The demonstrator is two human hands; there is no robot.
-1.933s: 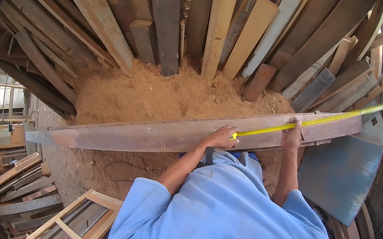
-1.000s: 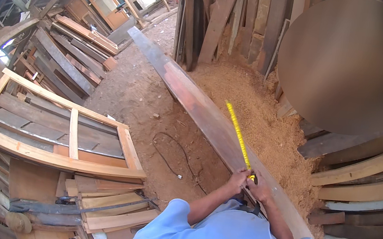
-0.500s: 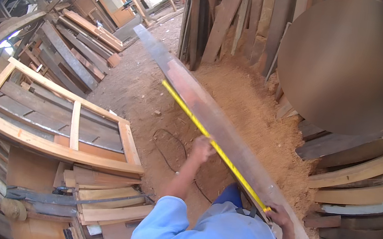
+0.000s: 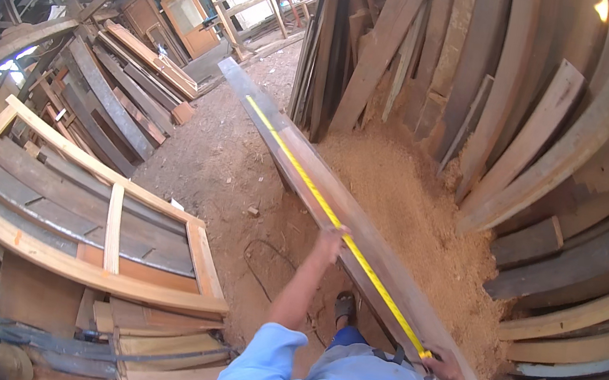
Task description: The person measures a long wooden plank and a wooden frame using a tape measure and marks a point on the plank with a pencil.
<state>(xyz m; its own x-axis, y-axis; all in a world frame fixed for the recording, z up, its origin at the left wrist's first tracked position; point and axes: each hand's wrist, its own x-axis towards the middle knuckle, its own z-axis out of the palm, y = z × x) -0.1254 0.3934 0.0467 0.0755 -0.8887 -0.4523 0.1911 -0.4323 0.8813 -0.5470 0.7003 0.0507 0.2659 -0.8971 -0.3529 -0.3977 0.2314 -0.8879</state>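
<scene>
**Tape drawn out along the plank**

While the long plank (image 4: pixel 386 270) lies slanted beside the sawdust heap (image 4: pixel 424 213), the head view shows the yellow tape measure (image 4: pixel 318 199) stretched further up it than half a second ago. The left hand (image 4: pixel 330 241) has slid up the plank, fingers curled over its near edge and pressing the tape. The right hand (image 4: pixel 444 368) stays at the plank's lower end, closed on the tape's case. A fuller length is now being read.
</scene>
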